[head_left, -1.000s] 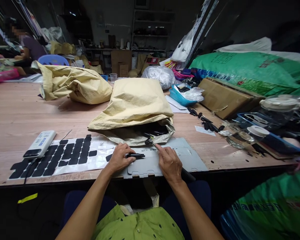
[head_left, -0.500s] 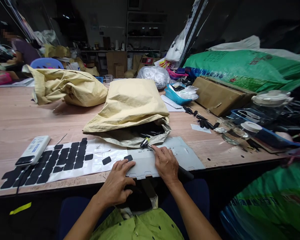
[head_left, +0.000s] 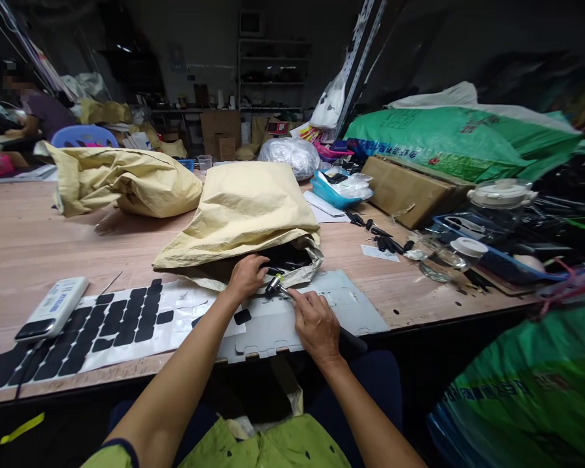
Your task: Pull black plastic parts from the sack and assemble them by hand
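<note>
Small hammer [head_left: 274, 284], black handle, metal head, lies over the grey plate [head_left: 355, 305] at the near table [head_left: 39, 240] edge, gripped by right hand [head_left: 314, 325]. Left hand [head_left: 246, 276], fingers curled, reaches into the sack [head_left: 244, 208] mouth; grasp not discernible. Cluttered, dim workshop.

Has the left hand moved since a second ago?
Yes. The left hand went from the grey plate forward to the open mouth of the yellow sack.

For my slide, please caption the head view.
Left hand reaches into the yellow sack; right hand holds a small hammer.
</note>
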`<state>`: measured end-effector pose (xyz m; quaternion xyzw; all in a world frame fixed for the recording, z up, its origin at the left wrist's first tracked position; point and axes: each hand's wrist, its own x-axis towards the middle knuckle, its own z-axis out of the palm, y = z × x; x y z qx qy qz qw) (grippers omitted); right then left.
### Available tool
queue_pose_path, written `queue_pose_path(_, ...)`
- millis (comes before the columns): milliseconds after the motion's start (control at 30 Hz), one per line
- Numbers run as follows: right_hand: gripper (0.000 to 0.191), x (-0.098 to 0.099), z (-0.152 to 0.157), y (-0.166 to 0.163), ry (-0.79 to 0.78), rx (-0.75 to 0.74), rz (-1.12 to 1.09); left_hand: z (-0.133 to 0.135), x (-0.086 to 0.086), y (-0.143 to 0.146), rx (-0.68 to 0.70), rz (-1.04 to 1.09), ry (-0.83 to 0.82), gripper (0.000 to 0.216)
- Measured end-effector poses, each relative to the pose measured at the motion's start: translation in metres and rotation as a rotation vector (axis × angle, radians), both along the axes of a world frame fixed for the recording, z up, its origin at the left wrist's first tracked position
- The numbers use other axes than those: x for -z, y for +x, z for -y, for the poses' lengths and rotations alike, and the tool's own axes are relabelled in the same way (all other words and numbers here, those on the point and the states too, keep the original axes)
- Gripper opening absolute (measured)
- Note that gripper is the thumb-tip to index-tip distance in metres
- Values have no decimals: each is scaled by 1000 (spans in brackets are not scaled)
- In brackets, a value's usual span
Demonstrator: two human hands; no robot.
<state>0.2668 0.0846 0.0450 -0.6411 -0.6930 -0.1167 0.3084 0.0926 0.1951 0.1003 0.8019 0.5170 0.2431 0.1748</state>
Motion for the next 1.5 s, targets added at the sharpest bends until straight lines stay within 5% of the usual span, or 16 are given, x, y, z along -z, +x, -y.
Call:
queue_pose_path(233,32,0,0,1,-14,-7,-11,-5,-3,8,64,-264,-64,28)
queue_pose_path(433,30,0,1,0,18,5,-26,40,-3,-40,-25,-170,83,18)
queue_pose_path(633,32,-2,0,3,-15,7,-57,85,21,-58,19,-6,-11,15)
queue_pose_path(967,38,-29,33,-30,-168,-383,-468,80,24,-59,-26,78,-122,20)
queue_pose_path(1300,43,-24,48,-44,-183,-346,-270,80,21,-58,-17,114,-173,9)
queue_pose_path(1500,42,-28,48,-35,-103,-338,-363,79,22,-57,-27,86,-142,21)
